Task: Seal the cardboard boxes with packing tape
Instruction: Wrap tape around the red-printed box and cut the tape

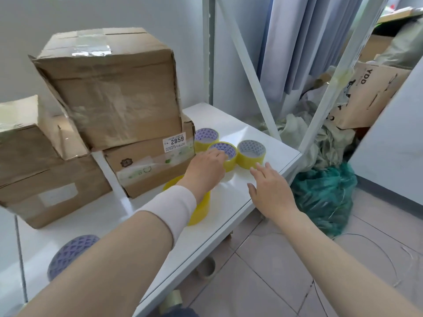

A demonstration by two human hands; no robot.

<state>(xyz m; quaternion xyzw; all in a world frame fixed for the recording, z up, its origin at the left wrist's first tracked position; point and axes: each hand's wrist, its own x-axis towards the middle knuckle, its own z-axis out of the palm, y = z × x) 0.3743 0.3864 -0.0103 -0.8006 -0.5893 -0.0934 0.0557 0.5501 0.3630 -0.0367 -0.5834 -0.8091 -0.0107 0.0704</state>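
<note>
Three yellow tape rolls with purple patterned cores stand on the white table [240, 197]: a back roll [206, 139], a middle roll [225, 154] and a right roll [251, 154]. My left hand [206, 170] rests on the middle roll, fingers curled over its rim. Just in front of the right roll hovers my right hand [270, 188], fingers spread, holding nothing. Another yellow roll [201, 209] sits under my left wrist. A large cardboard box [114, 88] is stacked on a labelled box [151, 165].
Two more cardboard boxes [34, 161] are stacked at the left. A purple-cored roll [68, 252] lies near the table's front. A white shelf frame [249, 69], curtain, crumpled bags and a green sack [325, 197] crowd the floor to the right.
</note>
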